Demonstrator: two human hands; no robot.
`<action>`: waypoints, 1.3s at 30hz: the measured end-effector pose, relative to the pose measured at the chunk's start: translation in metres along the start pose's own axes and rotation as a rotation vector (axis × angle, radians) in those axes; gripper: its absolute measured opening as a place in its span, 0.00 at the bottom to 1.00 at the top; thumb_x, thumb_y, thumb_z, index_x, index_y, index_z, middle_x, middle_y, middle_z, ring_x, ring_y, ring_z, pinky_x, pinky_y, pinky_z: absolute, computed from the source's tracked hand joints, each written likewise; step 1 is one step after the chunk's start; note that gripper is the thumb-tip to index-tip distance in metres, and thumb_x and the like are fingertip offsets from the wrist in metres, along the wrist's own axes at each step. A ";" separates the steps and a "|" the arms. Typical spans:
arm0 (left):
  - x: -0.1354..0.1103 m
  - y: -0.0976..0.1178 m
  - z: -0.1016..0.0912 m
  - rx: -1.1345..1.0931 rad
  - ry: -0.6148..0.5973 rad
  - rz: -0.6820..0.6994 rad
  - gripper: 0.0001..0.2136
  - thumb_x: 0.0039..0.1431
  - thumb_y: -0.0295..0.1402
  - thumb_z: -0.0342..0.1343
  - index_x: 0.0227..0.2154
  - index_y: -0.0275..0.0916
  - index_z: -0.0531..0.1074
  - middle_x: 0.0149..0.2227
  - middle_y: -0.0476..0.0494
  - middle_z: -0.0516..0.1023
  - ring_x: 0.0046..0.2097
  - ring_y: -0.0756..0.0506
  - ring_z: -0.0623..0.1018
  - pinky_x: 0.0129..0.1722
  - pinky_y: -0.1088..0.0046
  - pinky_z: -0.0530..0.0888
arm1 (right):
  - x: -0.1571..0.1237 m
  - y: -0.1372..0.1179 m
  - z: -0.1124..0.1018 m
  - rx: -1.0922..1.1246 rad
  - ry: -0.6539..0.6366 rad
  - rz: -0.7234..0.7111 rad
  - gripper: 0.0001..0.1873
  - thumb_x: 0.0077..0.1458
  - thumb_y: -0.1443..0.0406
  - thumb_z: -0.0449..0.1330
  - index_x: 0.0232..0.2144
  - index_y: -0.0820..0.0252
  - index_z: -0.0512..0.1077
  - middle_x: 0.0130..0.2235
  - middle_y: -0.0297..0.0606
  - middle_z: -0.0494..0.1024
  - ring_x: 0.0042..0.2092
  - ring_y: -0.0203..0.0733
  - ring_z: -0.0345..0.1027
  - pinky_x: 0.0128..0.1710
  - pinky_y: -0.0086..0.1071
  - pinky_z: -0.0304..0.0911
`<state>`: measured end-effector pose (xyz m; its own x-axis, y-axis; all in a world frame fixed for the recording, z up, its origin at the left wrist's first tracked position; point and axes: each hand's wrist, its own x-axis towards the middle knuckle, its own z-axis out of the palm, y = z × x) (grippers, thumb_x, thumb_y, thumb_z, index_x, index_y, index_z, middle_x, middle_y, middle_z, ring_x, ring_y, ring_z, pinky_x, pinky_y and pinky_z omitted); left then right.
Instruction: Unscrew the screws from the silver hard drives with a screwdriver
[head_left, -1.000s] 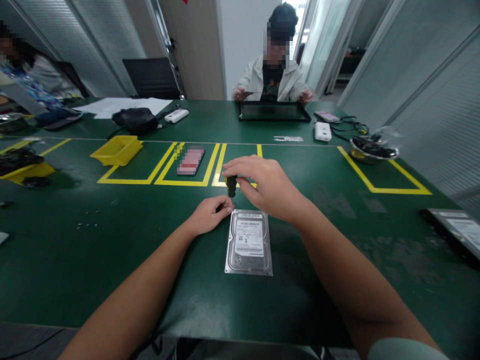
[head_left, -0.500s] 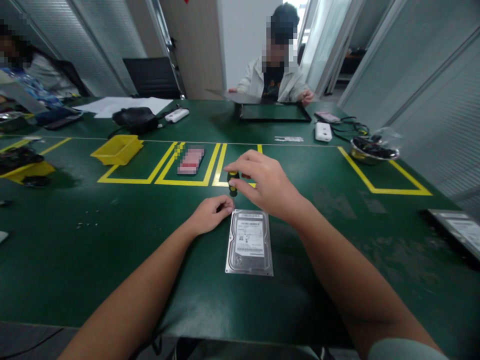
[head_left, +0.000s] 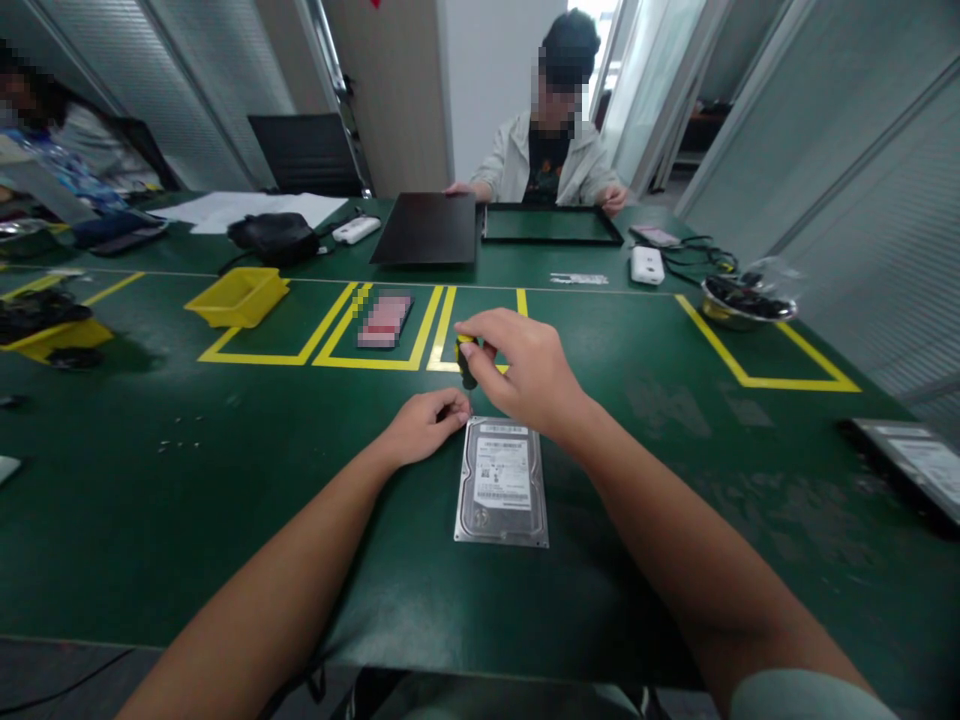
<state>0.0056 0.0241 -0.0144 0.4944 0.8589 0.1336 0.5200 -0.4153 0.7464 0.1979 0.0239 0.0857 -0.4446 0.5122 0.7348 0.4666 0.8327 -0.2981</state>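
Observation:
A silver hard drive point(head_left: 502, 490) with a white label lies flat on the green table in front of me. My right hand point(head_left: 529, 370) grips a short yellow-and-black screwdriver point(head_left: 466, 362), held nearly upright over the drive's far left corner. My left hand point(head_left: 427, 425) rests on the table at that same corner, fingers curled and thumb pressed toward the index finger near the screwdriver's tip. Whether something small sits between those fingertips is hidden.
Several small screws point(head_left: 180, 435) lie to the left. A yellow bin point(head_left: 238, 297) and a pink-screened phone point(head_left: 385, 320) stand beyond. Another drive point(head_left: 919, 460) is at the right edge, a metal bowl point(head_left: 750, 303) behind it. Across the table a person point(head_left: 559, 150) holds a dark panel point(head_left: 427, 230).
My right hand's fingers have shifted around the screwdriver handle, which leans slightly differently. The left hand stays at the corner. Across the table, the person's dark panel has tipped down toward the left.

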 end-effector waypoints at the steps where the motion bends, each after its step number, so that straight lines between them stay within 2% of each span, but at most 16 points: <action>1: 0.000 -0.001 0.000 0.004 0.004 -0.001 0.06 0.61 0.33 0.52 0.33 0.37 0.72 0.31 0.50 0.75 0.33 0.47 0.72 0.35 0.72 0.65 | 0.000 0.000 0.000 -0.003 0.005 -0.007 0.11 0.62 0.69 0.55 0.42 0.67 0.75 0.40 0.40 0.79 0.41 0.38 0.70 0.44 0.32 0.63; 5: 0.000 -0.002 0.001 -0.003 0.016 0.019 0.06 0.61 0.33 0.52 0.31 0.37 0.71 0.30 0.51 0.73 0.33 0.48 0.71 0.34 0.72 0.65 | 0.001 -0.001 0.000 -0.029 -0.001 0.004 0.10 0.61 0.65 0.58 0.42 0.66 0.74 0.37 0.38 0.77 0.36 0.37 0.67 0.41 0.32 0.61; 15: -0.001 0.001 -0.001 -0.012 0.003 0.013 0.07 0.62 0.34 0.52 0.31 0.37 0.71 0.31 0.50 0.74 0.34 0.47 0.72 0.35 0.72 0.66 | 0.003 0.001 0.000 -0.055 -0.018 0.046 0.10 0.60 0.61 0.61 0.38 0.64 0.74 0.36 0.37 0.73 0.36 0.37 0.64 0.40 0.31 0.59; 22: -0.002 0.002 -0.001 0.015 0.013 -0.004 0.07 0.61 0.34 0.52 0.31 0.37 0.71 0.30 0.50 0.74 0.33 0.47 0.71 0.34 0.72 0.65 | 0.004 -0.005 -0.004 0.008 -0.018 0.058 0.12 0.59 0.69 0.56 0.42 0.64 0.77 0.40 0.41 0.74 0.42 0.39 0.68 0.43 0.33 0.63; 28: -0.002 0.003 -0.001 0.003 0.012 -0.003 0.07 0.61 0.34 0.52 0.31 0.37 0.71 0.30 0.50 0.74 0.33 0.47 0.72 0.34 0.72 0.66 | 0.006 -0.007 -0.013 0.061 -0.100 0.042 0.18 0.54 0.75 0.51 0.41 0.61 0.77 0.43 0.40 0.78 0.46 0.40 0.71 0.49 0.35 0.65; 33: -0.002 0.003 -0.001 0.003 0.012 -0.004 0.07 0.61 0.34 0.53 0.31 0.37 0.71 0.31 0.49 0.75 0.34 0.47 0.72 0.35 0.72 0.67 | 0.007 -0.006 -0.016 0.089 -0.095 -0.017 0.20 0.51 0.77 0.50 0.39 0.64 0.78 0.45 0.41 0.80 0.49 0.40 0.73 0.52 0.34 0.65; 39: -0.001 0.001 -0.001 -0.004 0.008 0.002 0.07 0.62 0.34 0.52 0.31 0.37 0.71 0.31 0.49 0.75 0.34 0.47 0.73 0.36 0.72 0.67 | 0.007 -0.006 -0.018 0.079 -0.134 -0.003 0.20 0.52 0.76 0.50 0.40 0.62 0.78 0.48 0.39 0.80 0.52 0.40 0.73 0.55 0.35 0.65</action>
<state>0.0053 0.0229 -0.0132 0.4895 0.8607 0.1401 0.5166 -0.4156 0.7486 0.2058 0.0192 0.1038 -0.5465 0.5289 0.6494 0.4056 0.8455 -0.3473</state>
